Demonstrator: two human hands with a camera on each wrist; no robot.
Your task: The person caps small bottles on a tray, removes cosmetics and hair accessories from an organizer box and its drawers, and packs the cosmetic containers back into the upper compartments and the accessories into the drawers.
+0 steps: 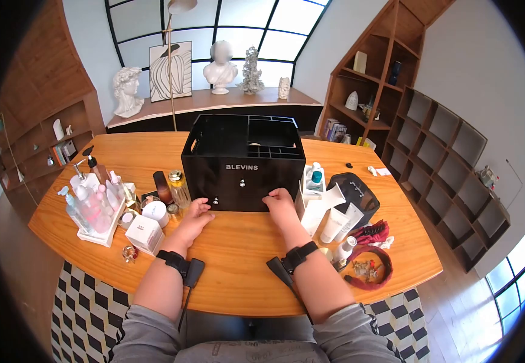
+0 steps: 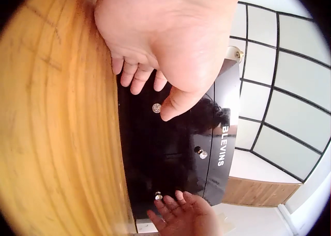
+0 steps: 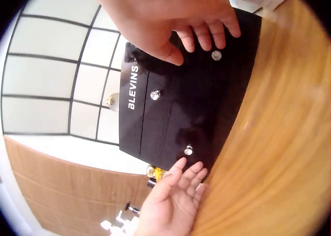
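A glossy black storage box (image 1: 232,193) marked BLEVINS stands on the wooden table with its drawer fronts facing me. Its upper drawer has a crystal knob (image 1: 242,183); a second knob (image 1: 216,201) is low on the left, and a third knob (image 3: 216,55), low on the right, shows in the right wrist view. My left hand (image 1: 197,218) is at the box's lower left corner, thumb apart from loosely extended fingers near the left knob. At the lower right front is my right hand (image 1: 282,206), its slightly bent fingers near the right knob. Neither hand holds anything.
Left of the box are a white tray (image 1: 100,238) of pump bottles, a yellow bottle (image 1: 179,190) and a white carton (image 1: 144,233). To the right stand white tubes (image 1: 334,225), a black pouch (image 1: 359,196) and a red headband (image 1: 386,275). Shelves line the walls.
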